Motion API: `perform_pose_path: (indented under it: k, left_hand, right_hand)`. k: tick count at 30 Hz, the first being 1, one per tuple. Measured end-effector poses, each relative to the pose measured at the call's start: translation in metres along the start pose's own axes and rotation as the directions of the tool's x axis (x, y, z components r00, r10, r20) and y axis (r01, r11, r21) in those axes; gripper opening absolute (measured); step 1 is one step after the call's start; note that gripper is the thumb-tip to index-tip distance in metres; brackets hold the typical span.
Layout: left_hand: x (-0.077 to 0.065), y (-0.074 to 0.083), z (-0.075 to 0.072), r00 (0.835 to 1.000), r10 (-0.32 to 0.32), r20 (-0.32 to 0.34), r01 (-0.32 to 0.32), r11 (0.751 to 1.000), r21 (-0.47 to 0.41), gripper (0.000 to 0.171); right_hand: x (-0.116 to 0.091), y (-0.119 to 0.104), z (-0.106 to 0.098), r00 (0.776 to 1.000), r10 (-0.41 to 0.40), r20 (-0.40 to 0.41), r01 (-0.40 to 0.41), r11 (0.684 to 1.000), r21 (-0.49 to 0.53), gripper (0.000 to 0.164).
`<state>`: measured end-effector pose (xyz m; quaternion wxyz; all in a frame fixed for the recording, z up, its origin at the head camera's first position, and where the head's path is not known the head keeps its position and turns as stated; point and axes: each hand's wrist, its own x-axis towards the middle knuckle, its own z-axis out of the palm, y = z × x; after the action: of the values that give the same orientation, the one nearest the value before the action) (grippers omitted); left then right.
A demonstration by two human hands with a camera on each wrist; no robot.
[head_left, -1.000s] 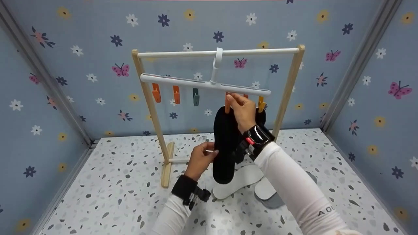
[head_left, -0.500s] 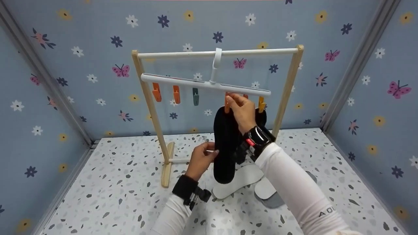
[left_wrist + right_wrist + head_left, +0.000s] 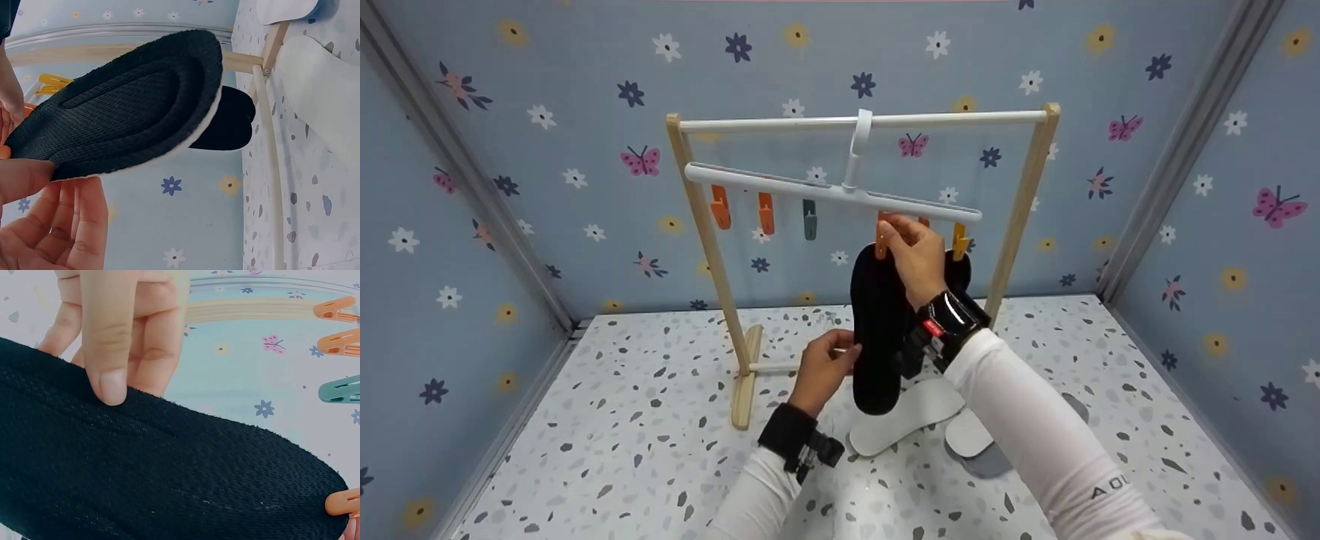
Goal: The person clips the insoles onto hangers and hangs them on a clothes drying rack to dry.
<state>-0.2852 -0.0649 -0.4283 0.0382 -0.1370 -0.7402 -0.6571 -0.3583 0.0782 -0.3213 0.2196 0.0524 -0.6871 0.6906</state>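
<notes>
- Since the earlier frame, the left end of the white clip hanger [image 3: 772, 182] has risen slightly, steepening its slope down to the right, and the lower end of the near black insole [image 3: 874, 337] has come up a little.
- That insole hangs under the right half of the hanger, its upper end in the jaws of an orange clothespin [image 3: 880, 244].
- The right hand [image 3: 916, 255] pinches this clothespin between thumb and fingers, just below the hanger bar.
- The left hand [image 3: 821, 367] pinches the insole's left edge, thumb on the near face and fingers behind, as the left wrist view shows.
- Farther right, a second black insole [image 3: 960, 268] hangs partly behind the right hand, a yellow clothespin [image 3: 960, 244] at its upper end.
- A red-orange clothespin [image 3: 924, 222] shows only in part behind the right hand.
- On the hanger's left half hang two orange clothespins [image 3: 766, 214] and a green clothespin [image 3: 810, 220].
- The hanger hooks over the top bar of a wood-and-white rack [image 3: 1031, 187].
- On the speckled bench [image 3: 607, 427] below, a white insole [image 3: 900, 420] lies left of another white insole [image 3: 969, 435], which overlaps a grey piece [image 3: 988, 463]; the right sleeve hides part of these.
</notes>
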Motion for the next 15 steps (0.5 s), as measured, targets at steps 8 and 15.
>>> perform_pose_path:
  k: [8,15]
  left_hand:
    - [0.006,-0.025,0.002,0.999,-0.016,-0.033,0.017,0.998,0.056,0.019]
    - [0.004,-0.031,0.003,0.999,-0.014,-0.029,0.017,0.996,0.093,0.02]
  right_hand:
    - [0.0,-0.002,-0.001,1.0,0.011,0.021,-0.012,1.0,0.005,0.029]
    - [-0.001,-0.001,-0.004,1.0,0.019,0.011,-0.019,1.0,0.004,0.028]
